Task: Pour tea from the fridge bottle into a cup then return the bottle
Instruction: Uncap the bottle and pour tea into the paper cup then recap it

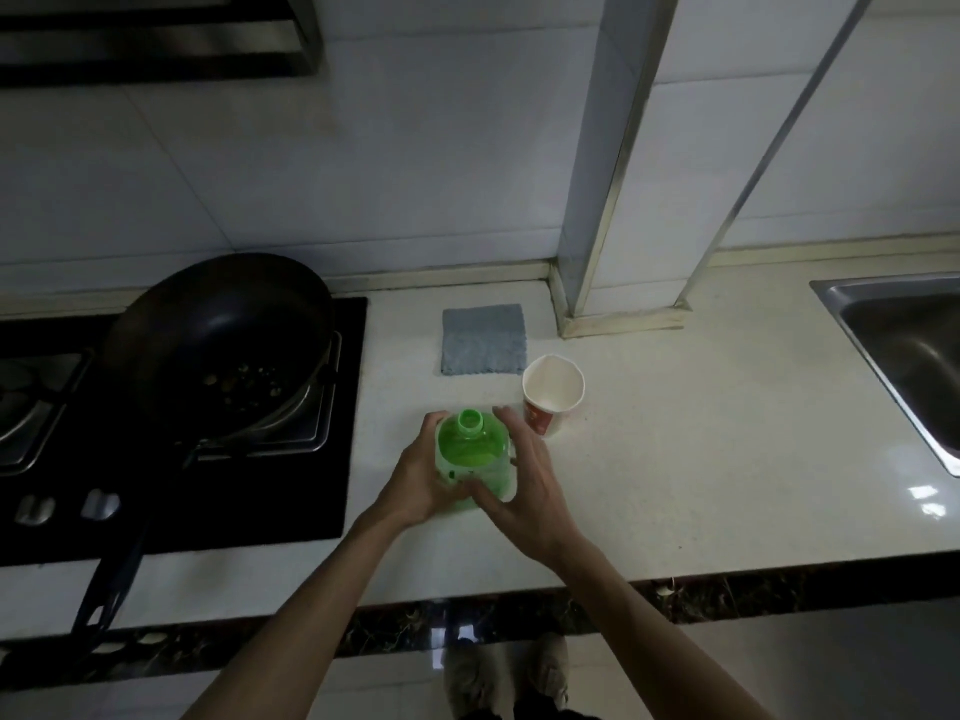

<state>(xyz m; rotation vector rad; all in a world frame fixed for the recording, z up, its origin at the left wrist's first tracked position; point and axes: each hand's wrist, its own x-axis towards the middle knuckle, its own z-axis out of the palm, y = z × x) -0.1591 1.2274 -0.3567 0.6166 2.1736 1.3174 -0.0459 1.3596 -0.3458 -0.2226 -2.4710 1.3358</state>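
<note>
Green bottle (475, 459) stands upright on the white countertop (675, 459), near the front edge, with its base seemingly on the surface. The left hand (415, 480) wraps the bottle's left flank. The right hand (530, 491) clasps the right flank, thumb across the front and fingers up the side, so both hands grasp the bottle and neither is free. Judgement: the two-handed hold steadies a wide, partly filled container before it is opened or tipped. The green top (470, 422) looks like a cap in place (cannot confirm from this angle whether it is sealed). The paper cup (553, 402), white inside with red print outside, sits upright just beside the bottle to its right, not touching it. Its interior looks dry and empty, so the pour appears not yet done. The cup's nearness keeps the coming tilt short and should limit spills. A folded grey cloth (483, 339) lies behind the cup, handy for drips. A dark frying pan (218, 345) rests on the gas hob (311, 511) to the left, and the steel sink (909, 350) is well apart at the right. Fridge not in view.
</note>
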